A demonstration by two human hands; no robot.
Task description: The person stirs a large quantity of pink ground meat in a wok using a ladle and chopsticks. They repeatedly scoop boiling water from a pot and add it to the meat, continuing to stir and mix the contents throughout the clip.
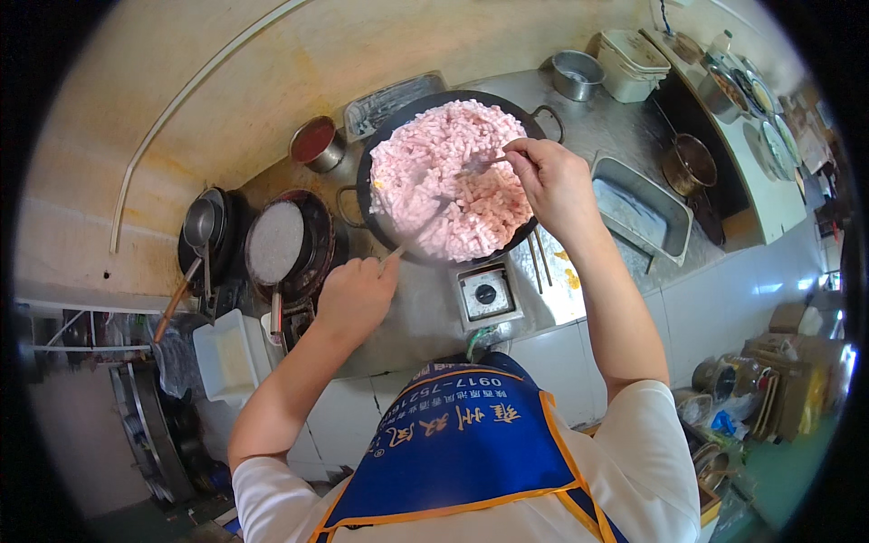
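A large dark two-handled wok (375,234) holds a heap of pale pink diced fatty meat (445,153). At its lower left rim, my left hand (360,292) is closed round the handle of a utensil (424,227) that reaches into the meat; its far end is partly buried and blurred. Over the wok's right side, my right hand (546,176) grips a thin metal utensil (490,161), its tip in the middle of the heap. The meat near this tip looks slightly darker. A pair of chopsticks (541,261) lies below the wok's right rim.
Left of the wok stand a pot of red sauce (319,146), a strainer (275,241) over a dark pan and a ladle (198,224). To the right are a rectangular steel tray (638,210), a metal pot (577,75) and a brown saucepan (689,165). A control knob (485,293) sits in front.
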